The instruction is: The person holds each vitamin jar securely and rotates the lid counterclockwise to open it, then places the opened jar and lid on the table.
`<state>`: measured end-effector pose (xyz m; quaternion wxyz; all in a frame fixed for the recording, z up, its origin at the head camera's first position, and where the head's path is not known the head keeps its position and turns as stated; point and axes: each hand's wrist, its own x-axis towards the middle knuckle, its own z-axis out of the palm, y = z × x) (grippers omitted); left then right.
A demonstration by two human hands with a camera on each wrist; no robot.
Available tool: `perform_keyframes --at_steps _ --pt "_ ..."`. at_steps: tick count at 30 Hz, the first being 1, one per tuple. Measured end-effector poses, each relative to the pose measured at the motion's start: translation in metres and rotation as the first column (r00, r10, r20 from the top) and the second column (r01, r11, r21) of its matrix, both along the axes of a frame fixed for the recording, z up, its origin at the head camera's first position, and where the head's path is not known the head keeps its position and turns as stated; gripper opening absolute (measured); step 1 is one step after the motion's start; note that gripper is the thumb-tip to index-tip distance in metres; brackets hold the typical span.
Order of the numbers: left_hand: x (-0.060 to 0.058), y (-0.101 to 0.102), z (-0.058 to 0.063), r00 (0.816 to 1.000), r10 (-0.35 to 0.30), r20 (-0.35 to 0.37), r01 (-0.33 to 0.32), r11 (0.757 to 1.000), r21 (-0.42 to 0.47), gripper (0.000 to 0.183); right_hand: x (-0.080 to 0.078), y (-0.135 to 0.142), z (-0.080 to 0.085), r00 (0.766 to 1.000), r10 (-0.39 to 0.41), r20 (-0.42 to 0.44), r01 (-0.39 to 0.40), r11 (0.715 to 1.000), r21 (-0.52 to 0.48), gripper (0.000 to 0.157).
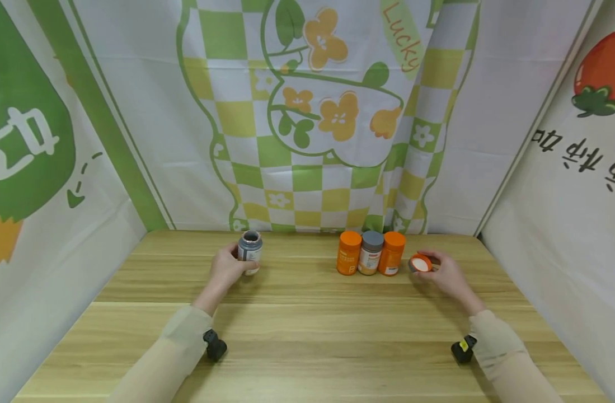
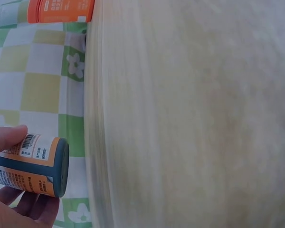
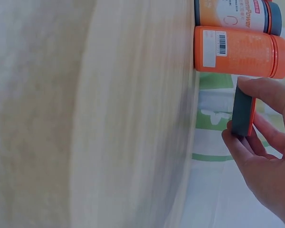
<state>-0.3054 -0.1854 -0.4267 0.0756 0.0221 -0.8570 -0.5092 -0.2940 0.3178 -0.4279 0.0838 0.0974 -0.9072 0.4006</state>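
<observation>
At the back left of the table, my left hand [image 1: 228, 267] grips an uncapped pill bottle [image 1: 249, 252] around its side, its dark mouth facing up. The left wrist view shows the bottle's barcode label and dark base [image 2: 61, 167], with the thumb on one side and fingers on the other. Over at the right, my right hand [image 1: 447, 274] pinches a screw cap [image 1: 420, 263] by its edge. White lining and an orange rim show on the cap's inner side; its outside [image 3: 242, 113] is dark grey in the right wrist view.
Between the hands stand three closed bottles in a row: an orange one [image 1: 348, 254], a grey-capped one [image 1: 370, 254] and another orange one [image 1: 391, 254]. Behind the wooden table [image 1: 307, 336] hangs a patterned curtain [image 1: 307, 184]. White printed cloth walls flank both sides.
</observation>
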Motion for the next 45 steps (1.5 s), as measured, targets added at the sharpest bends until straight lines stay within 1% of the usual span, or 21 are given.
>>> perform_keyframes --at_steps 5,9,17,29,38,45 --pt "-0.003 -0.002 -0.002 1.000 0.003 0.006 -0.003 1.000 -0.005 0.058 -0.004 0.004 -0.003 1.000 -0.015 0.003 0.015 1.000 0.024 0.060" --pt "-0.006 -0.004 -0.004 1.000 0.018 0.018 -0.018 1.000 -0.011 0.057 -0.008 0.008 -0.007 1.000 -0.024 0.011 0.023 0.998 0.051 0.061" --pt "-0.012 -0.006 -0.006 0.998 0.023 0.050 -0.023 1.000 -0.005 0.060 -0.017 0.014 -0.012 0.999 -0.027 0.041 0.024 0.997 0.080 0.062" --pt "-0.018 -0.008 -0.008 0.997 0.027 0.075 -0.027 1.000 0.001 0.062 -0.024 0.020 -0.016 0.994 -0.043 0.098 0.034 0.995 0.093 0.063" --pt "-0.022 -0.009 -0.009 0.995 0.047 0.092 -0.048 0.999 0.003 0.064 -0.031 0.020 -0.017 0.996 -0.040 0.085 0.029 0.992 0.125 0.062" --pt "-0.023 -0.010 -0.009 0.993 0.048 0.104 -0.048 0.999 0.000 0.065 -0.030 0.018 -0.015 0.996 -0.042 0.081 0.029 0.987 0.157 0.061"
